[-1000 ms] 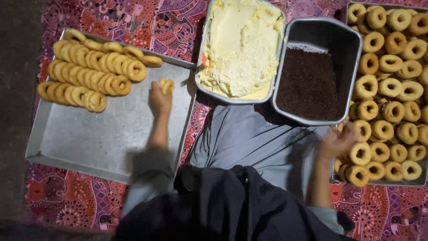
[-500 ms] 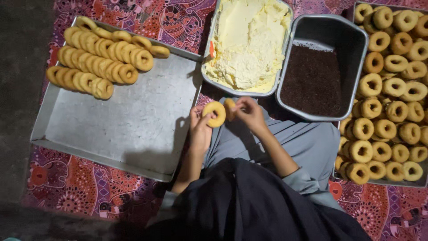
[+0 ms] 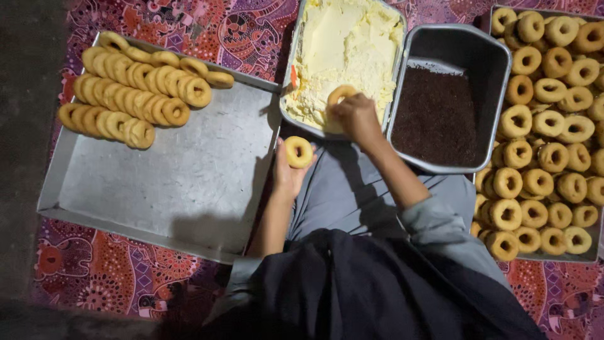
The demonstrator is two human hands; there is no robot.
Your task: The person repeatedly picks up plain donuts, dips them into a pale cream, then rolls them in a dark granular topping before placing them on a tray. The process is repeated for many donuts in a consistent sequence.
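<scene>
Half a second ago both my hands met over my lap with one ring; now my right hand (image 3: 355,116) has reached forward, its fingers pinching a golden ring doughnut (image 3: 340,95) down onto the pale yellow cream at the near edge of the rectangular metal cream pan (image 3: 289,82). Nearer me, my left hand (image 3: 288,173) cups a second plain ring doughnut (image 3: 298,152) over my grey lap, fingers curled around its rim, hole facing up at me; being round, it has no long axis. Beside the cream, the dark metal tub of chocolate sprinkles (image 3: 440,116) waits. By my reckoning I am early on: three short rows of finished rings (image 3: 135,94) fill only the far left corner of the big flat steel tray (image 3: 182,189), while the tray of plain doughnuts (image 3: 553,145) at my right looks nearly full.
</scene>
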